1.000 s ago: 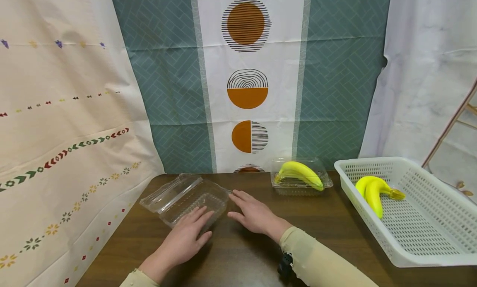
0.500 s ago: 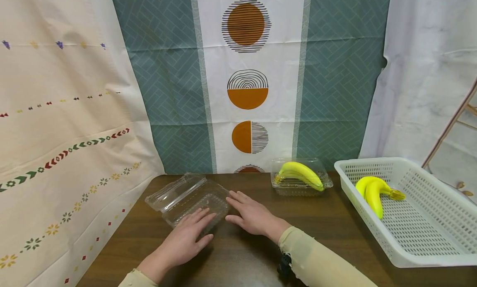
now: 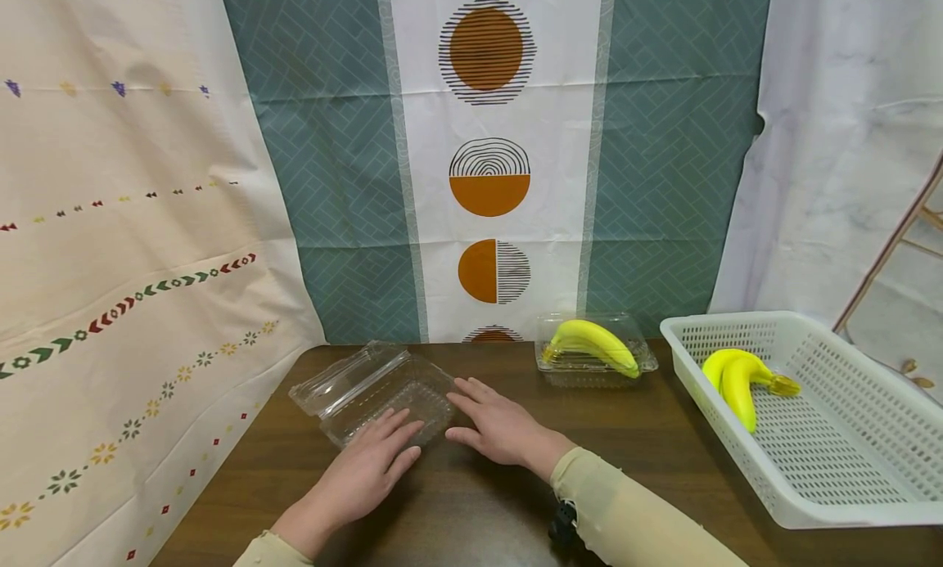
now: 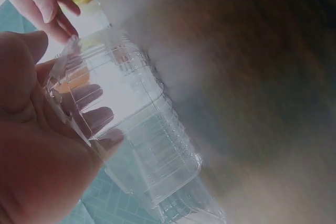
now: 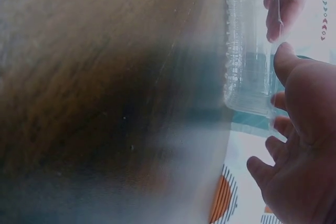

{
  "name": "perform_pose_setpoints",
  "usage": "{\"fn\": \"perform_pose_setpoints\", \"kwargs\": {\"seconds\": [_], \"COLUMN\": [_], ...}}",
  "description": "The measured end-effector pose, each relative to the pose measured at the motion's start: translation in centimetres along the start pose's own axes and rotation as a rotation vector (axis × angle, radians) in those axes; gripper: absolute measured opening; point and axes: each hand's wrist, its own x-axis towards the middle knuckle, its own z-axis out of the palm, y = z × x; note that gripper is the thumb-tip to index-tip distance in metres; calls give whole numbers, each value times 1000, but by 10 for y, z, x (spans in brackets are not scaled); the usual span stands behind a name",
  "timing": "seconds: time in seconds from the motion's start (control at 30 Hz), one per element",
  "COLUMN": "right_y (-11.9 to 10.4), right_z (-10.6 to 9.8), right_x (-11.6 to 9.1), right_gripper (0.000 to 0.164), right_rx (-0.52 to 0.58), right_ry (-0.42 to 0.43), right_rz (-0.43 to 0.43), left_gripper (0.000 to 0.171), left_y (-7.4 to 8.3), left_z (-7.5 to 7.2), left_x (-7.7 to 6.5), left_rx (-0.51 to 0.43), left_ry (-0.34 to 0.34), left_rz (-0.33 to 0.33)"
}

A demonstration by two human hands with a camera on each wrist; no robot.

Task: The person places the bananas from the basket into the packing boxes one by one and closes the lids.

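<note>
A clear plastic clamshell container (image 3: pixel 352 393) lies on the wooden table in the head view, its lid folded back to the left. Over the near side of its base is my left hand (image 3: pixel 368 473), fingers extended. My right hand (image 3: pixel 508 428) is at the base's right corner, with straight fingers at the rim. In the left wrist view, left fingertips (image 4: pixel 100 116) show through the clear wall of the container (image 4: pixel 163 156). The right wrist view has my right fingers spread beside the container (image 5: pixel 247 72); whether they touch it is hard to tell.
At the back stands another clear clamshell (image 3: pixel 589 379) with a yellow banana (image 3: pixel 598 346) in it. To the right, a white perforated plastic basket (image 3: pixel 832 469) holds a bunch of bananas (image 3: pixel 737 383). Patterned cloths (image 3: pixel 339 158) hang behind and beside the table.
The open clamshell has shifted slightly right and turned a little since a second ago, with the right hand moving slightly left. Over the last half second almost nothing moves.
</note>
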Motion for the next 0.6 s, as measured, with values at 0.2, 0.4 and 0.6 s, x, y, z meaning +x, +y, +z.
{"fn": "perform_pose_setpoints", "kwargs": {"seconds": [0.2, 0.4, 0.6], "right_y": [-2, -3, -3], "right_z": [-2, -5, -6], "right_x": [-2, -3, -5], "right_gripper": [68, 65, 63], "right_rx": [-10, -38, -58], "right_ry": [10, 17, 20], "right_rz": [-4, -13, -17], "left_gripper": [47, 50, 52], "left_y": [-3, -7, -8], "left_z": [2, 3, 1], "left_x": [2, 4, 4], "left_rx": [39, 56, 74], "left_ry": [35, 56, 57], "left_rz": [15, 15, 3]}}
